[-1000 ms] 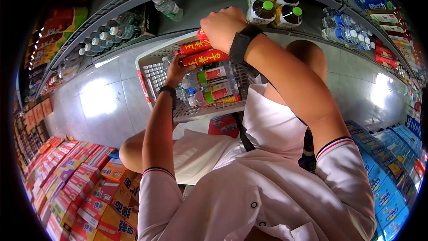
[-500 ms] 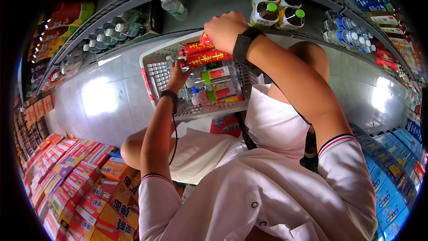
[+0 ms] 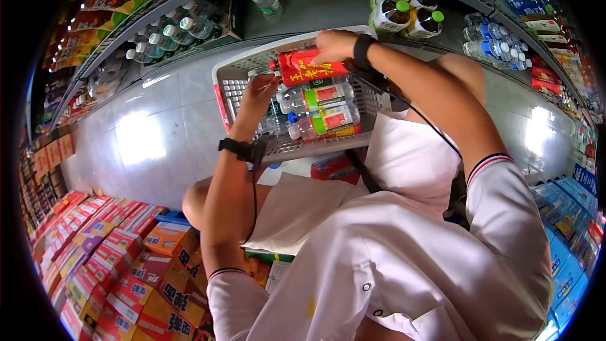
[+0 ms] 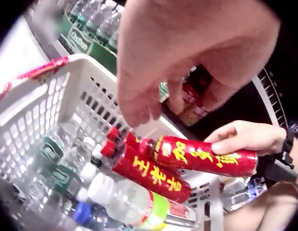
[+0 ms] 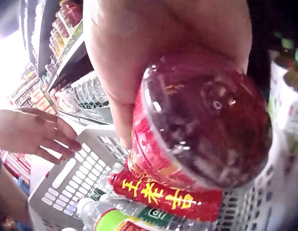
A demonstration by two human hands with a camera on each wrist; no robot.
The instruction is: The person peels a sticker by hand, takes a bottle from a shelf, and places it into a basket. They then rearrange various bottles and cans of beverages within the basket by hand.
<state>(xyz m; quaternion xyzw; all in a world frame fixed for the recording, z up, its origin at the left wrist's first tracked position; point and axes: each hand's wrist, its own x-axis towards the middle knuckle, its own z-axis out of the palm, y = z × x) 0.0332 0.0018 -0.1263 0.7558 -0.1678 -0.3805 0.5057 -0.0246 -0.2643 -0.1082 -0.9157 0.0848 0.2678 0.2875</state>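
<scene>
The right hand (image 3: 336, 47) grips a red-labelled bottle (image 4: 202, 156) lying nearly flat just above the basket (image 3: 221, 72); its dark base faces the camera in the right wrist view. Under it, in the basket, lie other red bottles (image 4: 151, 174) with yellow characters. Clear bottles with green-and-red labels (image 3: 328, 96) lie beside them, along with clear ones with green labels. The left hand (image 3: 257, 96) is over the basket's left part, fingers extended and holding nothing in the right wrist view (image 5: 38, 132).
Beyond the basket, a shelf holds one clear bottle (image 3: 265, 0), a pack of green-capped dark bottles (image 3: 404, 9) and rows of water bottles (image 3: 167, 36). Stacked cartons (image 3: 126, 259) stand at lower left, blue packs (image 3: 565, 265) at lower right. The person's legs are close to the basket.
The left hand has come away from the red bottles toward the person. The right hand has lowered and turned its bottle level over the basket. The view has shifted, moving the basket rightward.
</scene>
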